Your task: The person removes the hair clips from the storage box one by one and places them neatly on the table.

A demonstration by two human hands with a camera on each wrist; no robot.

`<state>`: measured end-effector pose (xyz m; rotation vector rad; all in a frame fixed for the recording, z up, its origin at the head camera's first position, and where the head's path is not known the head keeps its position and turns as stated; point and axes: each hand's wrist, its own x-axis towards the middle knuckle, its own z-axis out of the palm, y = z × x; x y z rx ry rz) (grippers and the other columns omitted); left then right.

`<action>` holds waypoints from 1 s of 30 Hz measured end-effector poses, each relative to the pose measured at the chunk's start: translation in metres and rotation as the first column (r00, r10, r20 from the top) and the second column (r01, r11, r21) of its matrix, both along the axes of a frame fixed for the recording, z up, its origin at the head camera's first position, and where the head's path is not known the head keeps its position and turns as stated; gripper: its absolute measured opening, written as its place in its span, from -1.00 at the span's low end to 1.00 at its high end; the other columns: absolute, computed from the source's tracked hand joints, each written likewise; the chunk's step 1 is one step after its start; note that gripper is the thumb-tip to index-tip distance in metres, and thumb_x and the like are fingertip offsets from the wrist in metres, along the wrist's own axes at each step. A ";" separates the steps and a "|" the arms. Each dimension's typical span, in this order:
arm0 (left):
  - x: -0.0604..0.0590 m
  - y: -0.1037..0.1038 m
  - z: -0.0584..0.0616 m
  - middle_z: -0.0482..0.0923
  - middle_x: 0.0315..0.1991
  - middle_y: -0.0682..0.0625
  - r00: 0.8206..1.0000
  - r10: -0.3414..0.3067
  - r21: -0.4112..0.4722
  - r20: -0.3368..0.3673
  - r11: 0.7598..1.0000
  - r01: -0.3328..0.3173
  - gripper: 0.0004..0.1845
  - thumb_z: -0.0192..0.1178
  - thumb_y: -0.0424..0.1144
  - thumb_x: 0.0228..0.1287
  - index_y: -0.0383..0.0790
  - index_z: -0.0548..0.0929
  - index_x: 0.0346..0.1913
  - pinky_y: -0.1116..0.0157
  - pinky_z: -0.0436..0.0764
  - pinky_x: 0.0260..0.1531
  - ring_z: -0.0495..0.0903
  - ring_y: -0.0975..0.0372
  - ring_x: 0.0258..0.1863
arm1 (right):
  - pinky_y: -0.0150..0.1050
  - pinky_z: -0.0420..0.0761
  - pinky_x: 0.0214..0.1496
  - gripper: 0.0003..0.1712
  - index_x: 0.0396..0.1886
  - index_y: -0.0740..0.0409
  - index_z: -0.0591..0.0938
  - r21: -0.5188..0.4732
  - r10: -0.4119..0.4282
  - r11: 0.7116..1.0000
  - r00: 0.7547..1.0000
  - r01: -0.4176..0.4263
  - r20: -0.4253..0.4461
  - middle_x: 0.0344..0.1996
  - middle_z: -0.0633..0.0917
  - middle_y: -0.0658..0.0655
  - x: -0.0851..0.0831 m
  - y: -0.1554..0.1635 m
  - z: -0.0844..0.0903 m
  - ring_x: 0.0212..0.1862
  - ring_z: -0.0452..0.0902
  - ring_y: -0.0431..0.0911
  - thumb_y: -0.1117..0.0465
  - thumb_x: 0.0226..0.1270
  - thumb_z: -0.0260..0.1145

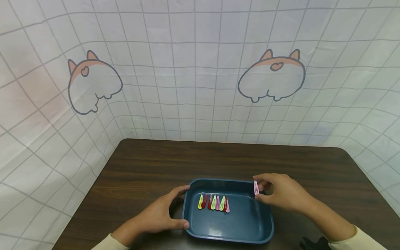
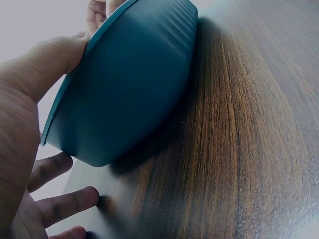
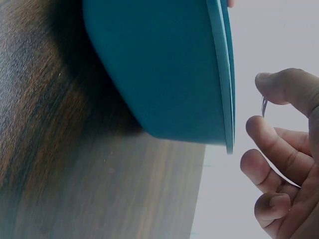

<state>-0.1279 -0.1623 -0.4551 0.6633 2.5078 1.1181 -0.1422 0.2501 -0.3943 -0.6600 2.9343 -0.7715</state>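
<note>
Two hands work at the blue tray (image 1: pixel 264 225): the left hand (image 1: pixel 159 217) cups its left rim, the right hand (image 1: pixel 281 196) pinches a pink clip (image 1: pixel 256 188) standing upright, long way up.

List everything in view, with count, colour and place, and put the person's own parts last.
tray: one, dark teal, on the table near its front edge.
hair clips in the tray: about seven, yellow, red, green and pink, in a row on the tray floor.
pink hair clip: one, above the tray's right rim.
table: one, dark brown wood grain.
backdrop: one, white grid cloth with two cartoon animal drawings.
left hand: holds the tray's left rim.
right hand: pinches the pink hair clip.
</note>
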 end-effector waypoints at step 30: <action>0.000 -0.001 -0.001 0.36 0.44 0.10 1.000 -0.001 0.005 0.004 1.000 0.001 0.06 0.52 0.24 0.07 0.29 0.13 0.58 -0.28 0.32 0.30 0.44 0.05 0.34 | -0.26 0.55 -0.19 -0.40 0.17 0.15 0.69 -0.052 -0.018 0.999 0.999 0.016 -0.048 -0.38 0.62 -0.34 0.003 0.042 -0.014 -0.21 0.55 -0.29 0.05 0.16 0.61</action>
